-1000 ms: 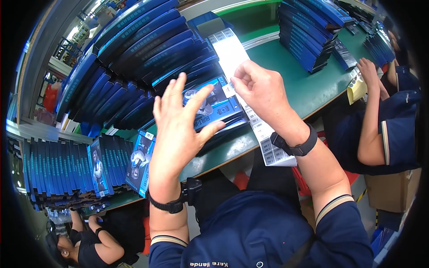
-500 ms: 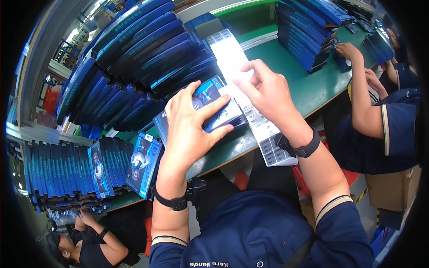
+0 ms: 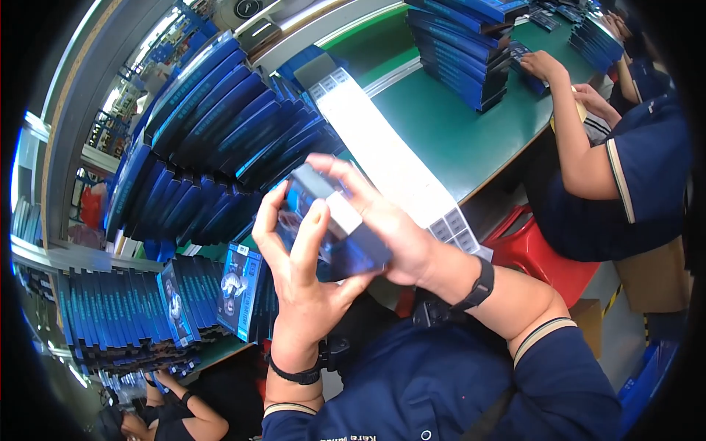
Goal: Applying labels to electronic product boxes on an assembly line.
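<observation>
A small dark blue box (image 3: pixel 362 252), blurred by motion, is held up and tilted between my two hands at the table's near edge. My left hand (image 3: pixel 300 283) is closed around its left side, fingers and thumb spread across it. Against its right side, my right hand (image 3: pixel 401 239) presses with the fingers reaching to the far end; part of that grip is hidden by the box. A white label (image 3: pixel 343 213) lies on the box's upward edge. Just beyond my right hand, a long white label sheet (image 3: pixel 390 147) runs across the table, with printed labels left at both ends.
Tall stacks of blue boxes (image 3: pixel 220 110) stand at the left; another stack (image 3: pixel 460 55) is at the back right. A box with a picture on its front (image 3: pixel 239 287) leans by the lower-left row. A red stool (image 3: pixel 544 250) and a co-worker's arm (image 3: pixel 577 140) are on the right.
The box has come up off the table and turned. My right hand has left the label sheet and moved onto the box. The white label now shows along the box's edge.
</observation>
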### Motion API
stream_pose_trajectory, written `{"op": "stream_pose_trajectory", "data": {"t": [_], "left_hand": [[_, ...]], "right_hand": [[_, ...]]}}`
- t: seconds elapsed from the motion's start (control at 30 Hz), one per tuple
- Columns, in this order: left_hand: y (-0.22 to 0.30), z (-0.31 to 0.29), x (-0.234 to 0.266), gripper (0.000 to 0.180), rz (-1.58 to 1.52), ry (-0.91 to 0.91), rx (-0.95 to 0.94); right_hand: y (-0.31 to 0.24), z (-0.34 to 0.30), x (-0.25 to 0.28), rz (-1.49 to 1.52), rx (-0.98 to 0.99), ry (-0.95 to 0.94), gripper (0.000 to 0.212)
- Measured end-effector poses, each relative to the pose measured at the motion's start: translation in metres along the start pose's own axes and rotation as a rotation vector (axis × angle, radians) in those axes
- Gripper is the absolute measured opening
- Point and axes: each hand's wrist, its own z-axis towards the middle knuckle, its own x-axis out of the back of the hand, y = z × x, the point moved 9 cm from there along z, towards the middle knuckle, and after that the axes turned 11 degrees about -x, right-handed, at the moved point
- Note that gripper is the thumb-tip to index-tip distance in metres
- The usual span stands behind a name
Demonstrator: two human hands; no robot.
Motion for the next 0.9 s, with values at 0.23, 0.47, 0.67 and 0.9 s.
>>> {"op": "stream_pose_trajectory", "data": {"t": [0.23,0.47,0.67,0.9], "left_hand": [[0.006,0.015,0.015,0.094,0.155,-0.191,0.101],[-0.037,0.005,0.084,0.050,0.313,-0.011,0.248],[-0.113,-0.062,0.097,0.026,0.571,-0.150,0.509],[-0.126,-0.084,0.083,0.061,0.667,-0.439,0.488]], "right_hand": [[-0.003,-0.009,0.007,-0.498,-0.024,0.131,0.075],[-0.089,-0.064,0.066,-0.529,0.251,0.458,0.051],[-0.101,-0.136,0.187,-0.827,0.149,0.860,0.017],[-0.035,-0.160,0.224,-0.863,-0.157,0.718,0.025]]}}
